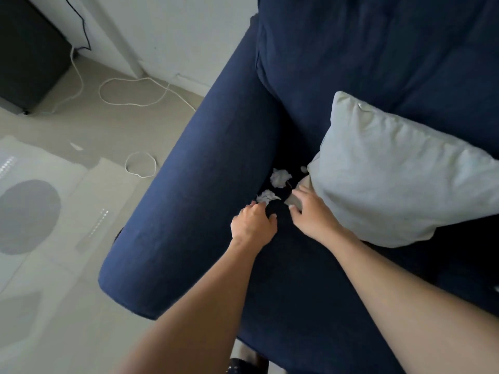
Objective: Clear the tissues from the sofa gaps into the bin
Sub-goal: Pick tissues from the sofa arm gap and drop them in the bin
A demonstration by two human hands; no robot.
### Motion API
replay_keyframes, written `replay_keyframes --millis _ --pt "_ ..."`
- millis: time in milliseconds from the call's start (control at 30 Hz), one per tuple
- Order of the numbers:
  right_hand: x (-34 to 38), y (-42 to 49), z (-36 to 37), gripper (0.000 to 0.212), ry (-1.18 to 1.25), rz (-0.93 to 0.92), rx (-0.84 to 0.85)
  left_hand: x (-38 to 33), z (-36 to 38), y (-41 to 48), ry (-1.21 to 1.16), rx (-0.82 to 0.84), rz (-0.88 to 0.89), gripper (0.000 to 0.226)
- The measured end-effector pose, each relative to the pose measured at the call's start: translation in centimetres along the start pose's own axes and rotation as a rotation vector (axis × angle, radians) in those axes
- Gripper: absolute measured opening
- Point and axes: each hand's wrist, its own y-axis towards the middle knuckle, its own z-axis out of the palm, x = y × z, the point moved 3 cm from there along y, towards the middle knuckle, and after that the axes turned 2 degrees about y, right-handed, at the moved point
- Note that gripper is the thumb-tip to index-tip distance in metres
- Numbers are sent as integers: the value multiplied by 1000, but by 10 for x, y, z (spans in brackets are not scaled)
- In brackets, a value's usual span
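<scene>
We observe a sofa upholstered in dark navy woven fabric with a fine matte weave. Its armrest is a long, rounded bolster running from 1 o'clock down to 7 o'clock in the view. The gap between armrest and seat cushion lies just right of it.

Two tissues sit in that gap, near frame centre. The upper tissue is a white, crumpled ball with irregular folds. The lower tissue is flatter, crinkled, with pointed edges, lying at 7 o'clock from the upper one and just beside it.

The left hand rests palm-down at the armrest's inner edge, fingers curled, fingertips touching the lower tissue; we cannot tell whether it has closed a grip on it. The right hand lies at 3 o'clock from the left, the two near each other but apart. Its fingers press on a beige fabric corner under the pillow; whether it pinches that fabric we cannot tell.

The pillow is pale grey, soft and puffy, roughly square, with wrinkled seams, resting on the seat at 3 o'clock from the tissues.

On the smooth beige floor at 10 o'clock lies a thin white cable in loose loops.
</scene>
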Motion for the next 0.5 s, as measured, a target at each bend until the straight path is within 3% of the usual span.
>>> replay_keyframes --millis 167,500 --pt "-8 44 20 42 93 0 -21 9 39 47 18 50 -2 48" --pt "-20 118 51 39 166 39 -25 19 94 105 -158 -13 126 55"
